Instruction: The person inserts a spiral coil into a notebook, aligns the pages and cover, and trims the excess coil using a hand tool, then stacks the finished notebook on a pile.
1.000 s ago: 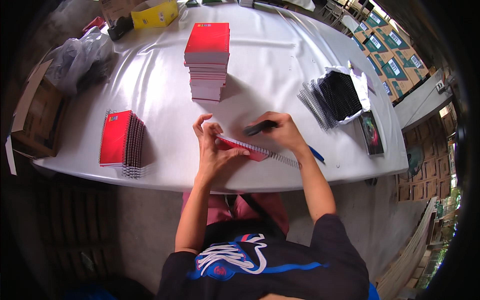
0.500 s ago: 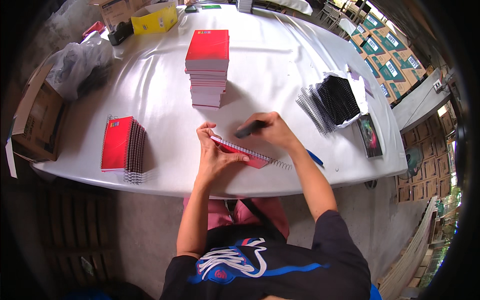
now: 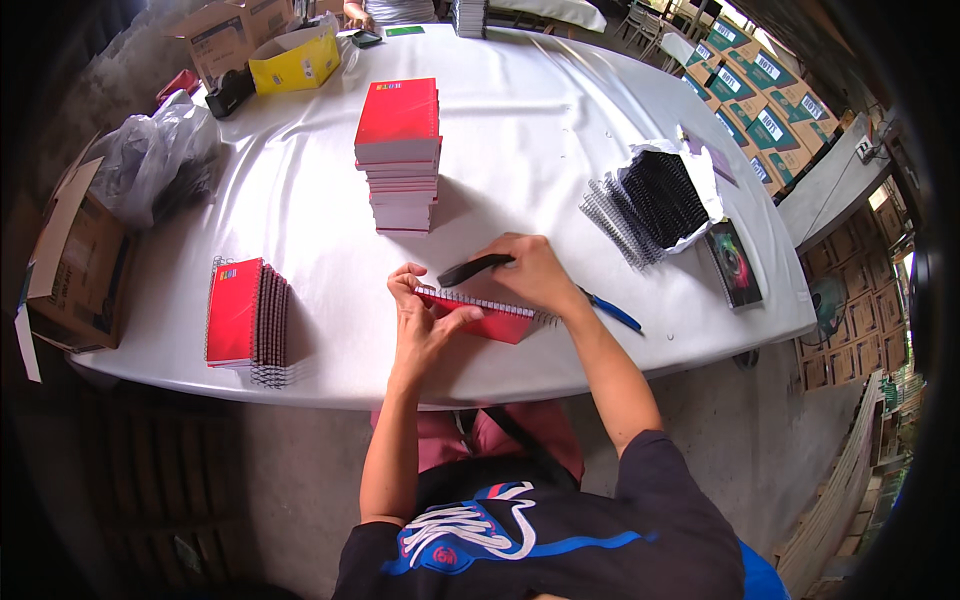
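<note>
My left hand (image 3: 418,325) grips a red notebook (image 3: 500,326), thumb across its cover and fingers behind it. The notebook is tilted, its bound edge up. A wire spiral coil (image 3: 483,302) runs along that edge, and its loose end sticks out at the right, partly hidden by my right hand. My right hand (image 3: 530,268) is closed around a dark, elongated tool (image 3: 475,268), whose tip is close to the left part of the coil. The tool's exact kind is unclear. Blue-handled pliers (image 3: 613,313) lie beside my right forearm.
Beyond my hands rises a tall stack of red notebooks (image 3: 397,125). Coil-bound red notebooks (image 3: 235,312) are stacked at the left. Black coils (image 3: 660,200) and a dark notebook (image 3: 735,265) lie right. Cardboard box (image 3: 80,265), plastic bag (image 3: 155,160) and yellow box (image 3: 295,70) line the left side. Another person's hand (image 3: 360,18) shows at the far edge.
My right hand and its dark tool have moved left and slightly nearer, toward the coil's left part. Less of the coil's loose end shows now. The whole view has shifted slightly.
</note>
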The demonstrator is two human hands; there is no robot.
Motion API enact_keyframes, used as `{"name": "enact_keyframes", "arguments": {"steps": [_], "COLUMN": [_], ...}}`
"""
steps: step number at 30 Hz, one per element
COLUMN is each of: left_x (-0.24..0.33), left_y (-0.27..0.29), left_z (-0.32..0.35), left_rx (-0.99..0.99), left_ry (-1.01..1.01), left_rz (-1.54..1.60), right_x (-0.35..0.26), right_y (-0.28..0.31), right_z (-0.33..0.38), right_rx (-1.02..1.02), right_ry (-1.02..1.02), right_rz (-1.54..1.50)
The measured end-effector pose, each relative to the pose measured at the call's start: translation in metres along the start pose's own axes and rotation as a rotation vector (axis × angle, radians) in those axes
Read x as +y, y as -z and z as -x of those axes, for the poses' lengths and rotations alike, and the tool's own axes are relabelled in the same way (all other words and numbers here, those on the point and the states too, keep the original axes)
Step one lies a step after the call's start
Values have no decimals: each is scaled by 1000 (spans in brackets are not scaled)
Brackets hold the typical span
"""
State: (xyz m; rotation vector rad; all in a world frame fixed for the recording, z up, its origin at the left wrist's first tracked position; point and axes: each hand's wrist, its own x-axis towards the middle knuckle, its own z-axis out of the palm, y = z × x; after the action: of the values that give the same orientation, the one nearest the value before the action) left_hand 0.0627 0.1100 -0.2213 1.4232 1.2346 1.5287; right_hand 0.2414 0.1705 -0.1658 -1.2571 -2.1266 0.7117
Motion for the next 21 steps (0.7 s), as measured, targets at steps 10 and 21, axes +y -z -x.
{"name": "enact_keyframes", "arguments": {"steps": [10,21], "left_x": [40,57], "left_y": [-3,-21], "left_z": [13,18], "left_rx": [239,343], "left_ry": [-21,-486], "left_rz": [387,-128], "right_x": [35,-93], "right_y": [9,9], "right_z": [159,129], "right_rx": [281,338], "right_ry": [-458,-30], "right_rz": [694,50]}}
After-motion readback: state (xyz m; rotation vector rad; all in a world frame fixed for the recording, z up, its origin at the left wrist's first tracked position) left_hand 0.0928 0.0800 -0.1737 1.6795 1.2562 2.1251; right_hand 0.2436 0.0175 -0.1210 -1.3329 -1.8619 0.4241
